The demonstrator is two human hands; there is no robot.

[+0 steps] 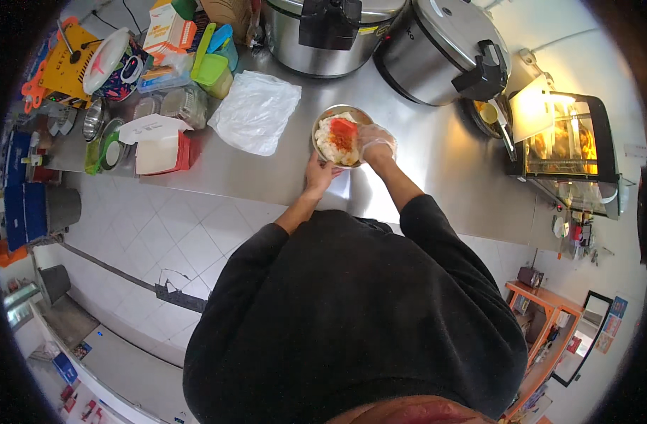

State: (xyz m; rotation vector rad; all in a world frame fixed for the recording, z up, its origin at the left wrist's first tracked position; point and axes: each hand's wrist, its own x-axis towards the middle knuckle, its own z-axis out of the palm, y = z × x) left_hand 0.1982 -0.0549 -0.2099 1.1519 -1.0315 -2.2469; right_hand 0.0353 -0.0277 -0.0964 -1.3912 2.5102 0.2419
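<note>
A round metal bowl (325, 117) stands on the steel counter in front of me. It holds white food that looks like rice (330, 145), topped with a red sauce or paste (343, 128) and orange-red powder. My left hand (320, 174) grips the bowl at its near left rim, the fingers partly under it. At the right side of the bowl is my right hand (376, 141), in a clear plastic glove and reaching over the rim to the food. Its fingers are blurred under the glove, so their closure does not show.
Left of the bowl lies a white plastic bag (256, 113). Beyond it are a red-and-white paper box (161, 152), clear containers (185, 102) and a green tub (212, 73). Two large cookers (323, 53) line the back. A lit glass display warmer (567, 134) stands right, beside a dark pan (482, 116).
</note>
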